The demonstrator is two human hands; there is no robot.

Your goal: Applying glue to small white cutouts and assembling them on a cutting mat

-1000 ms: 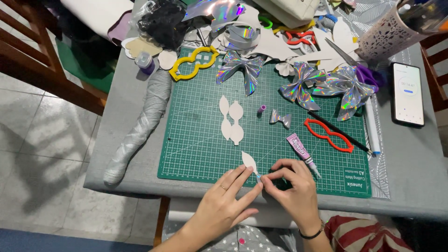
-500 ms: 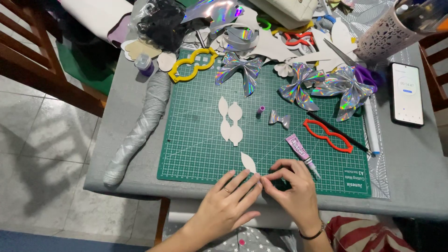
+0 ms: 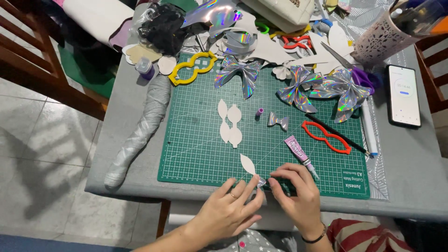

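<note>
Pinched between fingertips of left hand & right hand: small shiny strip, at near edge of green cutting mat, approx. 6 o'clock. Pale leaf-shaped cutout just beyond at 11 o'clock; pink glue tube at 1 o'clock, near right hand. Farther: paired white cutouts, small silver bow, red frame; holographic bows at 12 o'clock.

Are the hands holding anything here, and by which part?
Both hands, left hand and right hand, pinch a small shiny strip between their fingertips, one at each end. What it is exactly cannot be told.
</note>
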